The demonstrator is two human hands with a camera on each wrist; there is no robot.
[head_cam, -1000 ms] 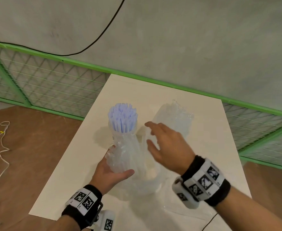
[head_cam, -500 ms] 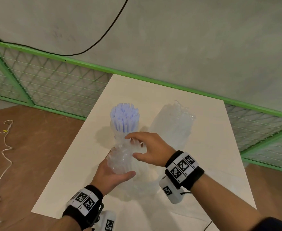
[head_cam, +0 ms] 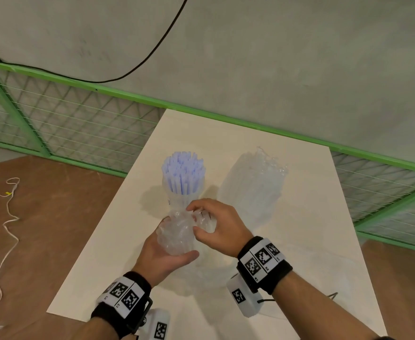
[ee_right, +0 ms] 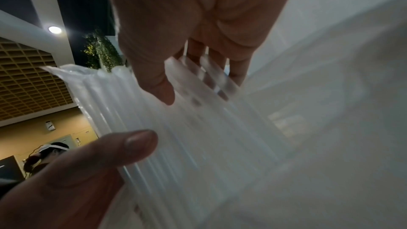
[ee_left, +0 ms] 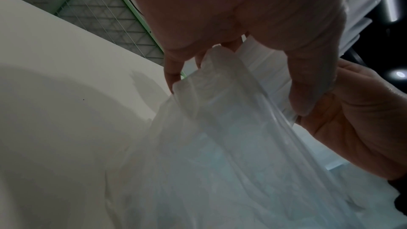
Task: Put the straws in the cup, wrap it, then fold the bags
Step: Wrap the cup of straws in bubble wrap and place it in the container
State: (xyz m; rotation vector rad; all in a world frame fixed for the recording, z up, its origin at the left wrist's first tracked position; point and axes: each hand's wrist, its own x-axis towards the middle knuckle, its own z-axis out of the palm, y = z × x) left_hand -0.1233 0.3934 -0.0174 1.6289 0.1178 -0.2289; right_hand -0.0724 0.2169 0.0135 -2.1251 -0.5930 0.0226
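A bundle of pale blue straws (head_cam: 183,168) stands upright in a clear cup (head_cam: 177,197) mid-table. Just in front of it my left hand (head_cam: 177,240) grips a bunched clear plastic bag (head_cam: 178,228), with fingers and thumb curled round it. My right hand (head_cam: 194,219) pinches the same plastic from the right between thumb and fingers. In the left wrist view the bag (ee_left: 220,111) runs down from my left fingers (ee_left: 171,74). In the right wrist view the pleated plastic (ee_right: 198,128) sits between thumb and fingers. A second clear bag (head_cam: 250,185) lies to the right.
The white table (head_cam: 299,241) ends close on the left and near sides over a brown floor (head_cam: 54,217). A green mesh fence (head_cam: 78,123) runs behind it below a grey wall. A white cord (head_cam: 7,217) lies on the floor.
My right hand has moved left from over the second bag and taken hold of the bunched plastic above my left hand. The left hand has kept its grip.
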